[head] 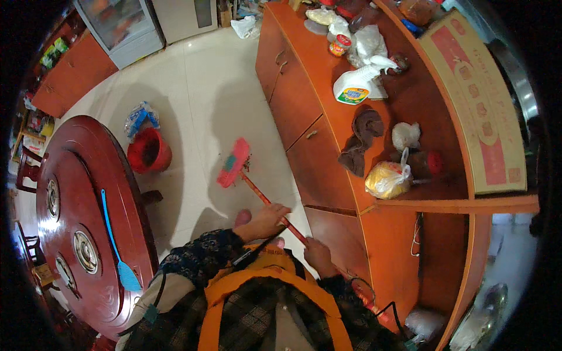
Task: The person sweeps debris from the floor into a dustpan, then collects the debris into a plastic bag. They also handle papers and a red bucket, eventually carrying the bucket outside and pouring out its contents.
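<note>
Both of my hands grip the red handle (255, 188) of a broom, which slants from the lower right toward the floor ahead. My left hand (265, 223) wraps the handle nearer the head. Closer to my body, my right hand (317, 256) holds it further back. The pink broom head (234, 163), with a green patch, rests on the pale tiled floor (193, 127). Small dark bits of debris (247, 165) lie along its right side. Bristle detail is blurred.
A red plastic bucket (149, 151) and a blue-and-clear plastic bag (142, 118) stand left of the broom. A round wooden table (99, 175) bears a blue fly swatter (112, 232). The wooden cabinet (307, 127) at right carries a white spray bottle (355, 85) and brown cloth (362, 140).
</note>
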Demonstrator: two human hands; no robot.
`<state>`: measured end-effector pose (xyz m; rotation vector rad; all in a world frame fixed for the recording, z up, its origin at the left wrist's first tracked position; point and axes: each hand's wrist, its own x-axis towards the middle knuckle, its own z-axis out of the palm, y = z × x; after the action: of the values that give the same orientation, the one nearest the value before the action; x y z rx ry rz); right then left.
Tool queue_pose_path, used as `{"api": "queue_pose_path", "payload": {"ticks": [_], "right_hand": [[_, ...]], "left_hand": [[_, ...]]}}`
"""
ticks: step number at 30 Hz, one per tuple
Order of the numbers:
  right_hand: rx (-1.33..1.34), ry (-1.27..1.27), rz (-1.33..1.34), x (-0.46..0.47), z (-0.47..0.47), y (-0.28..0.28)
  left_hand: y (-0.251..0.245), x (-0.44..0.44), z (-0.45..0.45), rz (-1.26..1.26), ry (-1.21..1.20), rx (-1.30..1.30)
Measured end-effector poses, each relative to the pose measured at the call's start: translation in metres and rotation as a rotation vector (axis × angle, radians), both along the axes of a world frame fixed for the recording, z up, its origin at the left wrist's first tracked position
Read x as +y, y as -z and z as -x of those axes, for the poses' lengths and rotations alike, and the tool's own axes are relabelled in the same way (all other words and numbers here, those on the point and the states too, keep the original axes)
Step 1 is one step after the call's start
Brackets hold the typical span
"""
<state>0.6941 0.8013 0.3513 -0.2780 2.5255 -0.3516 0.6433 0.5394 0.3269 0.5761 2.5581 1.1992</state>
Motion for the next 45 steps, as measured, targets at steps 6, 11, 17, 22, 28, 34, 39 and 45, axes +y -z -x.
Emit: {"api": "queue_pose_path", "payload": {"ticks": [6,11,17,22,28,34,39,45], "right_hand": [[0.236,-0.356,0.107,-0.104,0.098,-0.079],[0.469,-0.535,0.584,-0.147,0.119,-0.107],[0.169,0.500,0.639,-0.110,0.233,0.071],[-0.329,1.194,1.683,-0.083,0.367,0.193],[0.025,1.187,1.511,-0.133,0.357,0.207],[0.276,0.834,0.715,-0.212,0.206,0.206],[-0.359,0.739,0.576,-0.188,0.038,0.182],[-0.601,1.348,1.072,-0.144,-0.057,0.171]], "left_hand": [[-0.002,0.003,0.047,0.256,0.137,-0.064],[0.037,-0.084,0.104,0.008,-0.228,-0.035],[0.070,-0.230,0.159,-0.015,-0.601,-0.132],[0.111,-0.328,0.144,-0.379,-0.901,-0.233],[0.151,-0.379,0.093,-0.581,-1.058,-0.259],[0.160,-0.387,0.061,-0.506,-1.148,-0.164],[0.162,-0.388,0.049,-0.551,-1.162,-0.165],[0.167,-0.383,0.031,-0.574,-1.199,-0.221]]}}
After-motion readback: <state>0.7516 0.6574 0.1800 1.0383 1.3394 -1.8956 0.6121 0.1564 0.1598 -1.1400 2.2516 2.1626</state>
